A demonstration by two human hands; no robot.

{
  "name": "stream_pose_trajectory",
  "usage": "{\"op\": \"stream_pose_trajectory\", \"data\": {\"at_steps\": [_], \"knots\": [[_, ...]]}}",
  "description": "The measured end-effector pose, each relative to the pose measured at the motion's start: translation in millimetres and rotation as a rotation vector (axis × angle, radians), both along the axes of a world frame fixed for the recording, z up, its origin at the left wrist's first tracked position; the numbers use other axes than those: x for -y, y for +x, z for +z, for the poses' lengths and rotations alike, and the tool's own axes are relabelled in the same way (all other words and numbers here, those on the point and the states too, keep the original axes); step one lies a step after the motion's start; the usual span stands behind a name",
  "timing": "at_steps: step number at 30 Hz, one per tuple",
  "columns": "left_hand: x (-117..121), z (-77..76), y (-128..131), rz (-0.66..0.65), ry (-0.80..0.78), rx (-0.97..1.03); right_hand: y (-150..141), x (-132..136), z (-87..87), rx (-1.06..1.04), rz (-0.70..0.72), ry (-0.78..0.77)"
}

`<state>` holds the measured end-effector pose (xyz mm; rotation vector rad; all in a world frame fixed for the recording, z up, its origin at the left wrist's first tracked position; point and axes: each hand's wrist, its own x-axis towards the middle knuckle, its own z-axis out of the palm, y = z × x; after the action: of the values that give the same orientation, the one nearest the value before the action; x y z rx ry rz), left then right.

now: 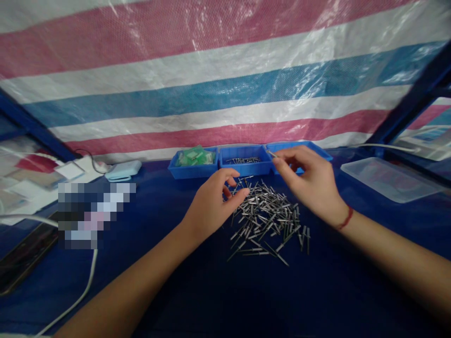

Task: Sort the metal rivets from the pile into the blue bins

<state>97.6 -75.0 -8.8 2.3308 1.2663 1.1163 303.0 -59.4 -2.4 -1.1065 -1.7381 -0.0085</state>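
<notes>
A loose pile of silver blind rivets (264,211) lies on the blue tabletop in front of me. My left hand (214,202) hovers at the pile's left edge, thumb and curled fingers apart, with nothing visible between them. Above the right side of the pile, my right hand (306,173) pinches one rivet (272,154) between thumb and forefinger. That hand is in front of the right blue bin (319,151) and hides most of its inside. The middle blue bin (230,155) holds several rivets. Small green-and-clear plastic packets (193,156) fill the left blue bin (188,173).
A translucent plastic lid (391,178) lies at the right. On the left are a phone (26,256), a white cable (89,277), a pale blue case (123,170) and a blurred-out patch. A striped plastic sheet (225,70) hangs behind the bins, between blue frame posts.
</notes>
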Motion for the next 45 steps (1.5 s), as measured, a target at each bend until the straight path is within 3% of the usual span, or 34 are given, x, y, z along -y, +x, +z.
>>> {"op": "stream_pose_trajectory", "data": {"at_steps": [3, 8, 11, 14, 18, 24, 32, 45], "knots": [[-14, -7.4, -9, 0.000, 0.038, -0.099, 7, -33, 0.8, 0.140, -0.140, 0.054], [-23, -8.4, -18, 0.008, 0.069, -0.202, -2, -65, -5.3, 0.330, -0.172, 0.027], [-25, -8.6, -19, 0.002, 0.050, -0.231, -8, -54, -6.9, 0.313, -0.127, -0.014], [-24, -9.3, -18, -0.020, 0.040, -0.249, -6, -28, -6.1, 0.256, -0.031, -0.058], [-18, -7.8, -13, -0.138, 0.062, -0.287, 3, 2, -9.8, 0.208, 0.112, -0.169], [-2, -8.9, 1, -0.302, 0.072, -0.402, 6, 9, -16.6, 0.184, 0.198, -0.187], [-4, -17.4, 11, -0.198, 0.056, -0.445, 2, 16, -15.7, 0.219, 0.280, -0.086], [0, -7.9, 20, -0.171, 0.036, -0.580, 0, 20, -15.6, 0.202, 0.299, -0.024]]}}
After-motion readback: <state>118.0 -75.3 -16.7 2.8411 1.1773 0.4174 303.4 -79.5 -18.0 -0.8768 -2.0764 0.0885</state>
